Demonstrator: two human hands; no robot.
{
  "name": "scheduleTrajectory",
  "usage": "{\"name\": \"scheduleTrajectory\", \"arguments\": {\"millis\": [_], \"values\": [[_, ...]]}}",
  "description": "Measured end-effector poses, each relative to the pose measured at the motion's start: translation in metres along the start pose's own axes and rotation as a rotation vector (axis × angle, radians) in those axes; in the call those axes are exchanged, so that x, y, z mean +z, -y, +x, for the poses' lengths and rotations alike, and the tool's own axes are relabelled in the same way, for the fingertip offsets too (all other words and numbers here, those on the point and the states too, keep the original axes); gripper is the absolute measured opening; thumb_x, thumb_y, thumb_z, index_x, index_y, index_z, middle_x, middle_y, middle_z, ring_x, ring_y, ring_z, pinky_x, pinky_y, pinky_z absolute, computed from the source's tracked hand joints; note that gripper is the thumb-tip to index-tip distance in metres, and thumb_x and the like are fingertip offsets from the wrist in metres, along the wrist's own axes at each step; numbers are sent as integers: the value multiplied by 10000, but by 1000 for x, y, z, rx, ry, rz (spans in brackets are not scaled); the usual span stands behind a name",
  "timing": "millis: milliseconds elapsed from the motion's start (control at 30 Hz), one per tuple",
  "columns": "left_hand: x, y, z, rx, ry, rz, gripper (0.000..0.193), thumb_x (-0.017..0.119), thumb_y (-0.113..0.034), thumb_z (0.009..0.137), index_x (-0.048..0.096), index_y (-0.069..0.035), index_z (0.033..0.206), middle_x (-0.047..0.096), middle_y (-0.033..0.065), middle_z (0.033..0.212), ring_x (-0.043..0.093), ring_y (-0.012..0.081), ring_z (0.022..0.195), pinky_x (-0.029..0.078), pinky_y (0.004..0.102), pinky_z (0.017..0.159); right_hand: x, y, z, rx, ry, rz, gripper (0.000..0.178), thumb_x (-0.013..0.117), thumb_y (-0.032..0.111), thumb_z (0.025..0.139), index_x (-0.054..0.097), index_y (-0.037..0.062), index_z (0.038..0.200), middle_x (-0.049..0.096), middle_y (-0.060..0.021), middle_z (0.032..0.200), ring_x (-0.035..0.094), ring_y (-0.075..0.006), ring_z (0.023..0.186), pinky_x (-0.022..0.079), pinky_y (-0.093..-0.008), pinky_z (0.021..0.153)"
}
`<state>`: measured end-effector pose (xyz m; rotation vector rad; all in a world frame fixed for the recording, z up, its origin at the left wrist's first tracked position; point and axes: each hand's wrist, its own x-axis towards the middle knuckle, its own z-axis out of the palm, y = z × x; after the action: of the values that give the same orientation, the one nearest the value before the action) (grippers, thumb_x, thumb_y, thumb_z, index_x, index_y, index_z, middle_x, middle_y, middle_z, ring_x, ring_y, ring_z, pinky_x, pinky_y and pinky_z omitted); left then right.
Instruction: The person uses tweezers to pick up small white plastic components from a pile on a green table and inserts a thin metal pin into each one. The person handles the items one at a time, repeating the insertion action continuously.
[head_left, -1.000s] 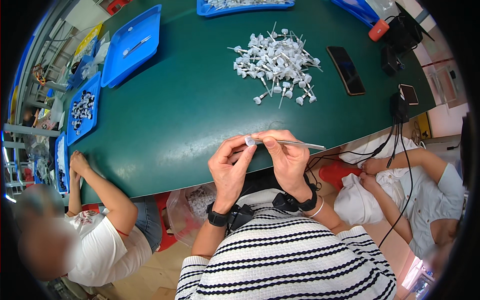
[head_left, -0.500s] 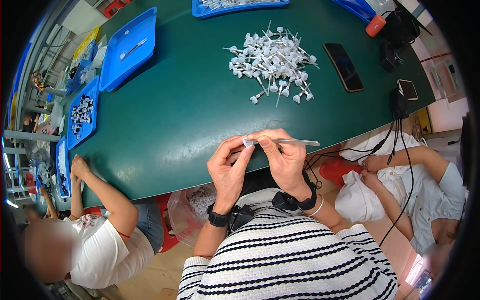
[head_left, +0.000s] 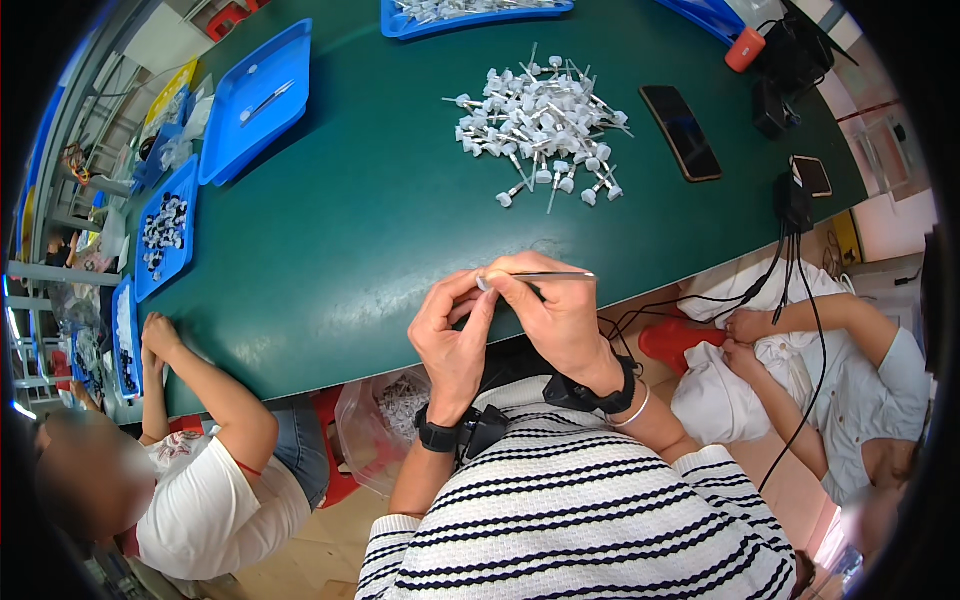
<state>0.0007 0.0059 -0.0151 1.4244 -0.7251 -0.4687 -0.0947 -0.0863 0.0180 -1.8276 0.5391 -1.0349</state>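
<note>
A green table (head_left: 380, 210) is shown, bearing blue trays (head_left: 255, 100) at its far left edge. A pile of small white pump parts (head_left: 540, 125) is heaped near the far edge, with a black phone (head_left: 680, 132) just beside it. Above the near edge, a small white cap (head_left: 483, 284) is pinched by the left hand (head_left: 455, 335). A thin tube (head_left: 555, 274), joined to the cap, is pinched by the right hand (head_left: 555, 310).
</note>
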Motion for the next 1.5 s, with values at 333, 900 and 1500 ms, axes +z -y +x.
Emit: {"name": "scheduleTrajectory", "arguments": {"millis": [333,900,1500], "values": [[3,-5,1,120,-21,104,237,727,52,829,688,33,1062,678,141,1052,691,171,884,596,270,735,4,-7,-15,167,-127,321,213,600,139,992,636,-64,1044,681,-157,1016,695,-192,886,588,-289,792],[7,-6,1,343,-61,366,294,760,48,786,686,-9,1065,691,146,1041,708,214,834,600,286,683,6,-11,-19,56,-124,160,221,573,126,1002,647,-79,1041,678,-153,1015,693,-190,893,598,-286,784],[5,-4,-1,116,-5,107,236,730,45,831,698,27,1064,679,131,1051,689,158,879,594,262,737,8,-13,-13,-14,-213,100,97,654,71,936,703,-11,947,722,-103,859,682,-189,682,522,-279,592]]}}
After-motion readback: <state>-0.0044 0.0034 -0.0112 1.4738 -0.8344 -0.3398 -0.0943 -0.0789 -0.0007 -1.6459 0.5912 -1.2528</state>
